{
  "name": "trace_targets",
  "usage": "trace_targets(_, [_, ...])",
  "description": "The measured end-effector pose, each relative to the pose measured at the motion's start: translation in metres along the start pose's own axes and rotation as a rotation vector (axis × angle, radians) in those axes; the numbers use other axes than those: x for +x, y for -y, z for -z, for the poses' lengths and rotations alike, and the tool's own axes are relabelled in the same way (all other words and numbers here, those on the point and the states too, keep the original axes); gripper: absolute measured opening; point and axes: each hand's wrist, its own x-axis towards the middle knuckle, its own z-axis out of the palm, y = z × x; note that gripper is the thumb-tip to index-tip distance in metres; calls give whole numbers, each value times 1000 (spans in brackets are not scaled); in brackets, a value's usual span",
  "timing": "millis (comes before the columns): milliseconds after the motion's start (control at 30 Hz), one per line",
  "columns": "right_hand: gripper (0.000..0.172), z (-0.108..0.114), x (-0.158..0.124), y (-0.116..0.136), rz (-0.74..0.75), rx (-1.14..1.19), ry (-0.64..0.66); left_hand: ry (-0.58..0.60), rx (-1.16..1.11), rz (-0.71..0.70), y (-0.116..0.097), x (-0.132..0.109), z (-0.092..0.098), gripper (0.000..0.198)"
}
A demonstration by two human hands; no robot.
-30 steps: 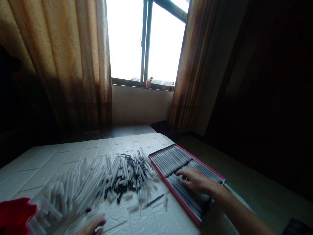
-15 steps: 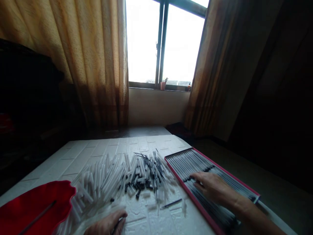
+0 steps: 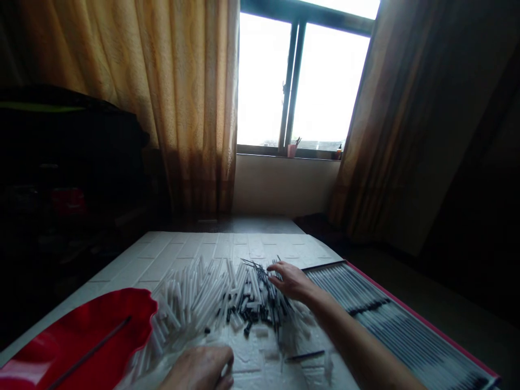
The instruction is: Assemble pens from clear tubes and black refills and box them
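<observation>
A heap of white plastic pen tubes and thin dark refills lies spread on a white table. My right hand reaches across onto the dark refills, fingers curled down among them. My left hand rests at the near edge of the heap with its fingers curled under; what they hold is hidden. A red-edged flat box filled with rows of assembled pens lies to the right of my right arm.
A red tray with one thin dark stick in it sits at the near left. One loose refill lies near my forearm. Curtains, a window and a sill with a small cup stand behind the table. A dark bulky object is at the left.
My right hand left the red-edged box and moved left onto the pile of dark refills. The view swung left, bringing more of the red tray in. My left hand stayed at the near edge.
</observation>
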Motion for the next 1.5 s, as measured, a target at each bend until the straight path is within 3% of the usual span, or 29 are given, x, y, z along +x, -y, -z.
trace_targets(133, [44, -23, 43, 0, -58, 20, 22, -88, 47, 6, -2, 22, -5, 14])
trace_targets(233, [48, -40, 54, 4, -67, 30, 48, -167, 76, 9, 4, 31, -16, 22])
trace_targets(367, [47, -54, 46, 13, -73, 23, 36, -285, 72, -21, 22, 31, -26, 24])
trace_targets(467, [45, -57, 32, 18, -61, 21, 7, -547, 26, -55, 36, 28, -25, 23])
trace_targets(533, [43, -57, 21, 20, -43, 27, -4, -642, -9, -62, 42, 28, -22, 21])
trace_targets(733, [40, -54, -9, 23, -4, 45, 4, -685, -51, -29, 46, 25, -15, 22])
trace_targets(900, [39, -32, -17, 27, 12, -7, 67, -744, -84, 47, 51, 27, -9, 27])
trace_targets(1067, [29, -15, 12, 46, 0, -63, 57, -824, -81, 112, 58, 29, -3, 37])
trace_targets(1300, [26, -41, 70, 81, -132, -105, 157, -813, -126, 164, 62, 30, -5, 36])
trace_targets(1500, [25, -53, 90, 87, -256, -100, 249, -775, -152, 149, 59, 29, -8, 27])
